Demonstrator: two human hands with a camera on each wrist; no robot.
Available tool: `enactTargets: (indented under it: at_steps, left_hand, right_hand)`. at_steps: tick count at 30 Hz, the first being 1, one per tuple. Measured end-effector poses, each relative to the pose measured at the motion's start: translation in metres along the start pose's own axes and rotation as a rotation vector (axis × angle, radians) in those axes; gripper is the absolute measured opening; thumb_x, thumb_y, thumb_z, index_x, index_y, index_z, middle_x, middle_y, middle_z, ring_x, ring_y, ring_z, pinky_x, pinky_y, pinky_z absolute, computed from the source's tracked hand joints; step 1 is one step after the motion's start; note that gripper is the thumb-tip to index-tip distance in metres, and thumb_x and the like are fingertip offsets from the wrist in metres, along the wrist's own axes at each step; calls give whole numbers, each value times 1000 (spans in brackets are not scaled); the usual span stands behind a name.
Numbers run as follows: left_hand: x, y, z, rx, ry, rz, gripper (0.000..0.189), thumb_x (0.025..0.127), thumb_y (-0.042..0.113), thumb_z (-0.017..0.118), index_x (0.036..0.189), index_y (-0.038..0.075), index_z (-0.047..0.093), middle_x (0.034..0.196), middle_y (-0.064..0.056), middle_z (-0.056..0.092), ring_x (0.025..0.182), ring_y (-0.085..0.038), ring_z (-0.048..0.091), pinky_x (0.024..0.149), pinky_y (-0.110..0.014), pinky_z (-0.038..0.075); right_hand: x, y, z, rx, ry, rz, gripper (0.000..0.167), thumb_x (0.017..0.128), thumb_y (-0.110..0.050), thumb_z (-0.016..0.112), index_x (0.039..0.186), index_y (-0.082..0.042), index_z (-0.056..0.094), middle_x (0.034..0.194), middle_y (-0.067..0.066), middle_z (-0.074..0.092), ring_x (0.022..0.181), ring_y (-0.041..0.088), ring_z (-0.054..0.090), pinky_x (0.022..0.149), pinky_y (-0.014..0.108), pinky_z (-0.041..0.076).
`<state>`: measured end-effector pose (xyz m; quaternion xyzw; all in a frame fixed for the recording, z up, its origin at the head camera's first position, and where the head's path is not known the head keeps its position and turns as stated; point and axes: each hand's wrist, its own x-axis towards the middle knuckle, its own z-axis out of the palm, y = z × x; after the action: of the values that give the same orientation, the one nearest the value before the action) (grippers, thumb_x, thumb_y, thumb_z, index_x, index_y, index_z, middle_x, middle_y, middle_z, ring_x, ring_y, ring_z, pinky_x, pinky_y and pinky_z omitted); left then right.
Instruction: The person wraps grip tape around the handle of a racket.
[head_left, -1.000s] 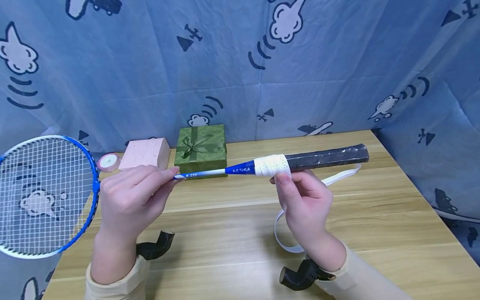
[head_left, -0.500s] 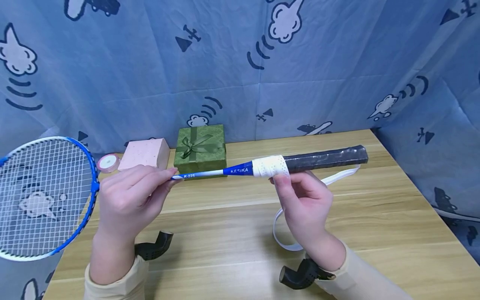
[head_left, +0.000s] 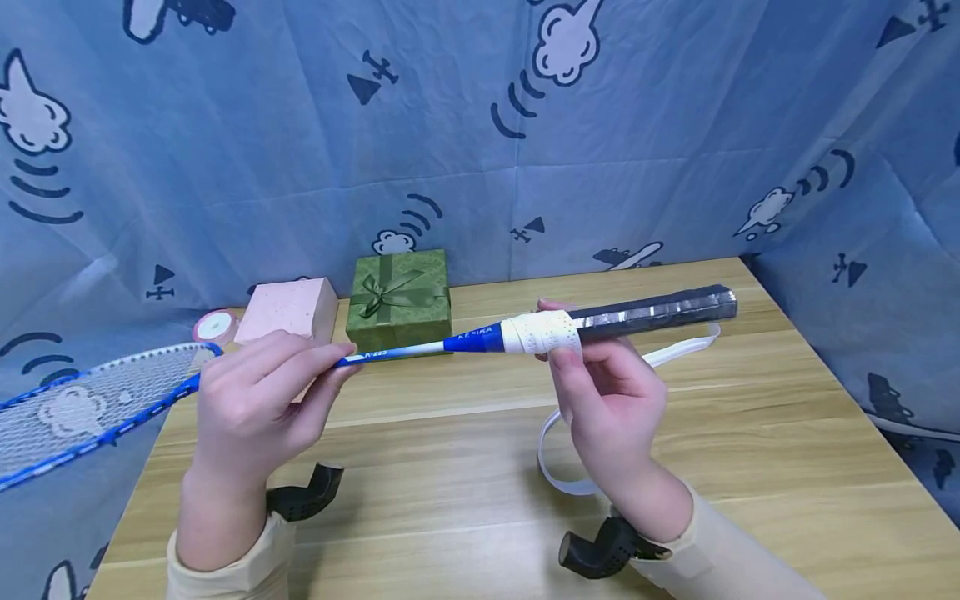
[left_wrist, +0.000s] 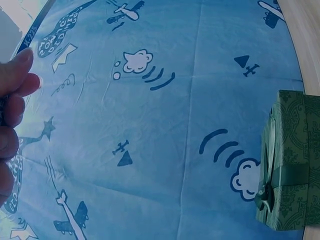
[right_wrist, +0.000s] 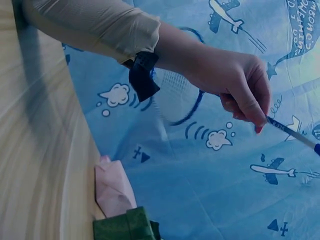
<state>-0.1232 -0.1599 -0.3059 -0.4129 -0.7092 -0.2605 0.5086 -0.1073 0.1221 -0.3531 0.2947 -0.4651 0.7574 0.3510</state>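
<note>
A blue and white badminton racket point(head_left: 408, 351) is held up level above the table, its strung head point(head_left: 97, 404) at the left, seen at a slant. My left hand point(head_left: 262, 404) pinches the thin shaft between thumb and fingers; in the right wrist view the same left hand point(right_wrist: 232, 82) grips it. White perforated grip tape point(head_left: 536, 332) is wound round the lower end of the blue cone and the start of the black handle point(head_left: 660, 312). My right hand point(head_left: 611, 400) pinches the tape at the edge of the winding. From there a loose white tail point(head_left: 555, 479) hangs in a loop.
At the back of the wooden table point(head_left: 465, 517) stand a green gift box point(head_left: 416, 312) with a bow, a pink box point(head_left: 288, 308) and a small ribbon roll point(head_left: 215, 325). A blue patterned curtain point(head_left: 450, 150) hangs behind. Black wrist mounts point(head_left: 600, 550) sit on both forearms.
The racket has rolled about its shaft, so its head now shows tilted nearly edge-on. My right fingertips now show above the handle too. Both hands keep about the same places.
</note>
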Motion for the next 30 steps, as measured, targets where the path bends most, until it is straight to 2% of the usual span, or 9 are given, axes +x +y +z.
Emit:
enactTargets:
  at_steps: [2,5,10,13,17,20,24,26,30]
  left_hand:
    - [-1,0,-2,-5,-33,-6,33,101,23,66,81,0,78,65,-4,67,49,-15,51,45,-27,37]
    - [-2,-1,-2,6,-57,-7,30,101,21,64,82,2,78,65,-4,66,49,-14,50,45,-28,38]
    - [-3,0,2,6,11,11,30,100,19,68,78,2,77,68,-6,67,47,-17,51,42,-30,39]
    - [-1,1,5,19,68,15,31,99,20,71,74,1,77,68,-8,67,44,-19,48,40,-29,35]
    - [1,2,7,55,114,12,33,99,21,71,74,1,77,67,-9,67,43,-23,50,40,-32,35]
    - [0,3,6,66,110,-2,32,99,22,72,76,0,78,68,-9,67,47,-24,54,42,-34,37]
    - [-2,4,5,86,73,-34,32,99,25,72,80,0,79,70,-10,68,51,-25,57,46,-36,40]
    - [-2,5,5,91,58,-44,33,99,26,71,81,0,80,71,-10,68,52,-25,56,47,-35,40]
    - [-3,5,5,96,36,-35,34,100,27,70,81,0,79,71,-10,68,50,-23,53,45,-34,39]
  right_hand:
    - [-1,0,0,48,8,8,21,93,9,70,82,23,59,106,25,74,111,37,72,89,40,61]
    - [-1,0,0,48,27,21,21,92,8,71,82,22,60,96,20,75,96,30,74,83,35,63]
    - [-2,0,-1,-9,35,37,22,93,5,72,84,21,61,85,12,72,74,18,68,71,25,61]
    - [-2,0,-2,-36,20,41,23,94,2,72,86,21,61,82,9,70,70,15,65,63,19,56]
    - [-3,1,-3,2,10,26,23,93,3,72,88,22,62,88,11,73,73,17,68,65,21,58]
    - [-3,2,-4,38,22,20,19,92,5,73,87,21,64,89,14,74,70,16,66,62,21,57]
    - [-3,1,-4,8,45,48,17,92,6,73,84,19,65,82,13,72,60,13,57,53,19,50]
    - [-3,0,-4,-25,46,66,19,92,6,72,85,20,63,82,12,71,60,14,58,55,19,52]
    - [-3,-1,-6,-26,35,86,15,94,9,68,89,22,61,92,13,72,73,21,67,69,25,60]
